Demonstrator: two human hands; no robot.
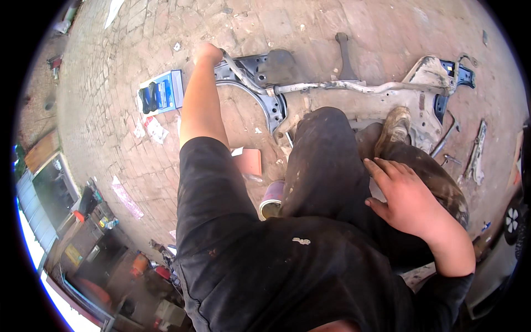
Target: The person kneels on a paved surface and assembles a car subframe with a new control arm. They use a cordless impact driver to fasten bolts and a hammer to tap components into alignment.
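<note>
My left arm reaches far forward, and my left hand (208, 53) is closed at the left end of a bent grey stabilizer bar (332, 86). The fingertips are hidden behind the hand. The bar runs rightward along a car subframe (365, 106), which lies on the paving beyond my knees. Dark metal shows at the frame's left arm, and a pale, dirty surface covers its middle. My right hand (406, 199) lies with fingers stretched over my dark trouser leg, holding nothing. My boot (395, 130) is against the frame's near side.
A blue box (161, 93) with black parts on it lies left of my left forearm. Nearer are an orange-red box (247, 162) and an open can (272, 200). A hammer-like tool (447, 135) and a long metal part (477, 154) lie at right. A dark flat arm (345, 57) lies beyond the bar.
</note>
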